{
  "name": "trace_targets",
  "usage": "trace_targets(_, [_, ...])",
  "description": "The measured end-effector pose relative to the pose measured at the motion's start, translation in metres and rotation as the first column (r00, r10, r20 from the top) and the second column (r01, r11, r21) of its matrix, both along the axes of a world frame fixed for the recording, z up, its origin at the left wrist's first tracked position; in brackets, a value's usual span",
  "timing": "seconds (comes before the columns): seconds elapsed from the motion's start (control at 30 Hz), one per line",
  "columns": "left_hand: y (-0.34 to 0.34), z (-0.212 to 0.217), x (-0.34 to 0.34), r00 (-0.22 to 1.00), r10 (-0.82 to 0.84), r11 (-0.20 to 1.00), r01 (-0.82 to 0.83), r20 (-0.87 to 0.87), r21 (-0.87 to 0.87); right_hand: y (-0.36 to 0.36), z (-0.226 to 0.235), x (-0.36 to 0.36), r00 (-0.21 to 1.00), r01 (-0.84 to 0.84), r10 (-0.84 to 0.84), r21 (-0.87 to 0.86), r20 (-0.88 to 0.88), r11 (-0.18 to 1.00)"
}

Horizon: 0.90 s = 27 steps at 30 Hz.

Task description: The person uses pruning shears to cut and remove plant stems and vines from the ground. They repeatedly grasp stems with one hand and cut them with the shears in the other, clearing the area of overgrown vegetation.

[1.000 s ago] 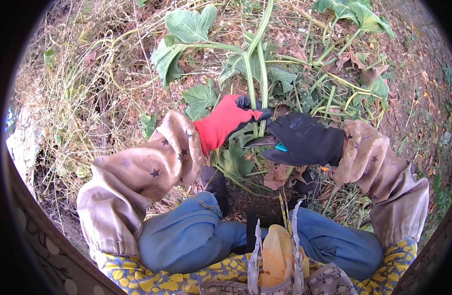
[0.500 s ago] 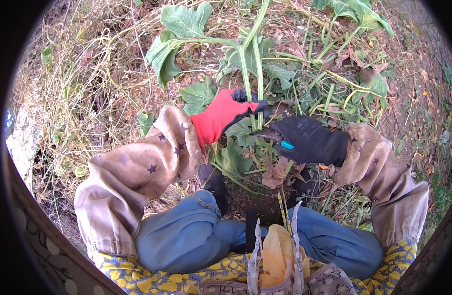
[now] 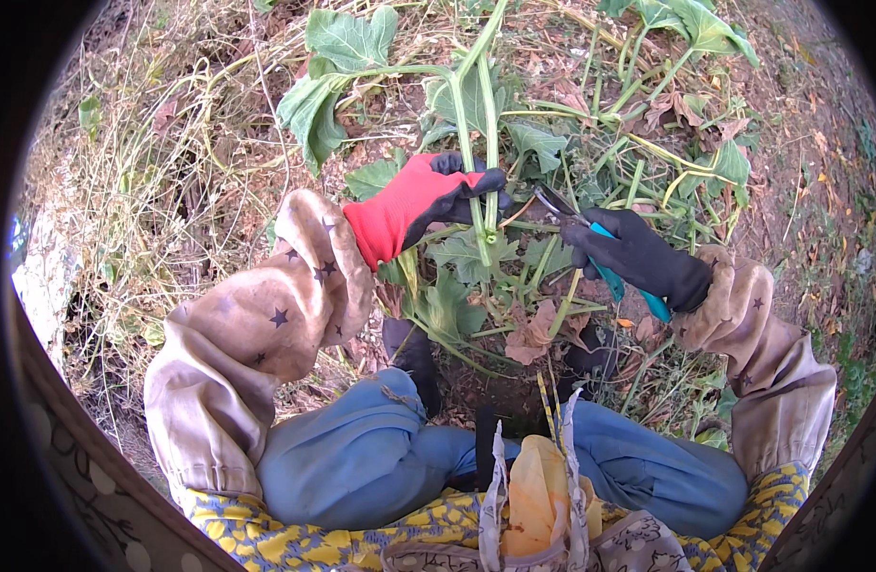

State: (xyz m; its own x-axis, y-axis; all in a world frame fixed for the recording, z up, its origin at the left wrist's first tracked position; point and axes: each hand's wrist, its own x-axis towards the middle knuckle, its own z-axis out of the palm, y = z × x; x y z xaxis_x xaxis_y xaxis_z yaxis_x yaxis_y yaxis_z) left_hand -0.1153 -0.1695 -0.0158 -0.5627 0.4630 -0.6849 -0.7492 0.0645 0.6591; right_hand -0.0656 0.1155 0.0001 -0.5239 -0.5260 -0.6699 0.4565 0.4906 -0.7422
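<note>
Squash stems (image 3: 491,124), paired, sit pinched in the grip of the red-gloved left hand (image 3: 424,202), their cut lower ends (image 3: 490,236) now loose above green leaves (image 3: 449,307). The right hand (image 3: 640,255), closed around teal-handled pruning shears (image 3: 602,230), has pulled away rightward; that cut appears finished.

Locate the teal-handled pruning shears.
In the head view, right of centre: the teal-handled pruning shears sit in the black-gloved right hand, right of the green stems in the red-and-black-gloved left hand.

Head-worn fisheye view, facing down, legs (image 3: 347,458) near, ground (image 3: 791,162) beyond
</note>
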Motion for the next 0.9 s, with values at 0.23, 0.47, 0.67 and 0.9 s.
trace_targets(0.23, [-0.021,-0.009,0.000,0.983,-0.136,0.938,0.168,-0.122,0.303,0.010,0.019,0.014,0.680,0.600,-0.302,-0.270,0.668,0.753])
trace_targets(0.47, [-0.020,-0.032,0.001,0.968,-0.172,0.869,0.236,-0.181,0.435,-0.007,0.016,0.029,0.636,0.452,-0.185,-0.168,0.750,0.876])
trace_targets(0.67, [-0.016,-0.030,0.001,0.986,-0.132,0.858,0.164,-0.101,0.486,-0.021,0.024,0.025,0.566,0.526,-0.197,-0.166,0.801,0.834])
trace_targets(0.9, [-0.008,-0.007,0.006,1.000,0.004,0.949,-0.002,-0.007,0.314,-0.021,0.026,0.023,0.488,0.540,-0.202,-0.112,0.849,0.834])
